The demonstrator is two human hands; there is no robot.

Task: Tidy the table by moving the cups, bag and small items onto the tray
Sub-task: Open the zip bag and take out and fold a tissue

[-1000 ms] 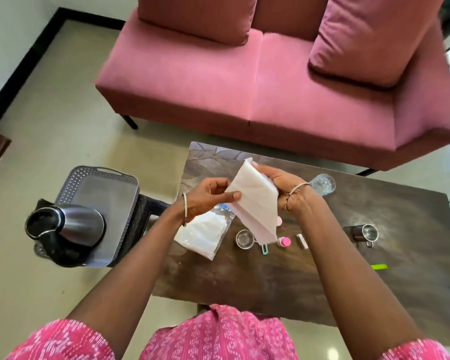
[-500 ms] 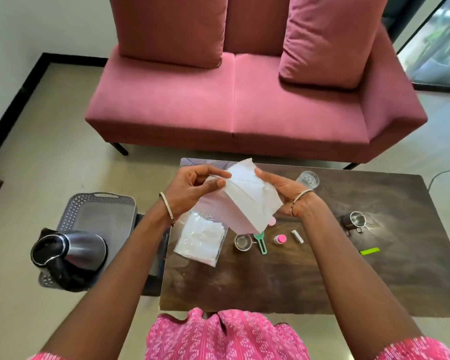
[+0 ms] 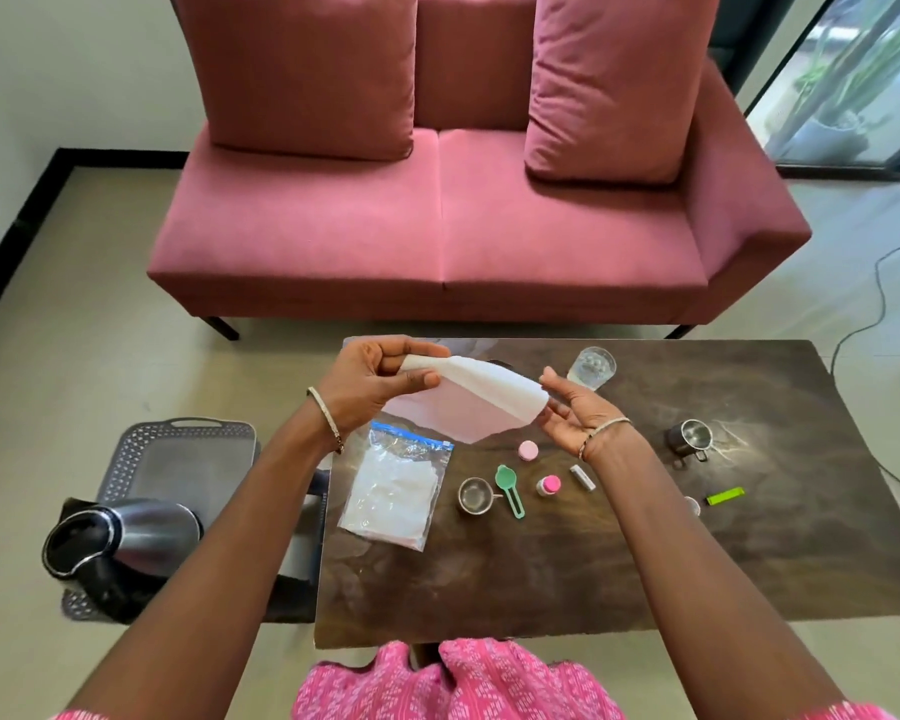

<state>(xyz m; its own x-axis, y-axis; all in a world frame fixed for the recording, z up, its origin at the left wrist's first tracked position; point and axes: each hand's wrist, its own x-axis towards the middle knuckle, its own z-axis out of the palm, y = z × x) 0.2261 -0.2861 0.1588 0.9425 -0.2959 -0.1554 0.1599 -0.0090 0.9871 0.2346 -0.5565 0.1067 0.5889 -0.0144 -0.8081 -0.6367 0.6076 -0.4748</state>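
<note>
Aloft, left hand (image 3: 375, 383) and right hand (image 3: 575, 414) hold tissue's (image 3: 481, 400) opposite edges.

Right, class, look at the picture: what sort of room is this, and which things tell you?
Most likely a home living room: a pink sofa with loose cushions stands behind a low dark coffee table, and a clear glass sits on it.
</note>
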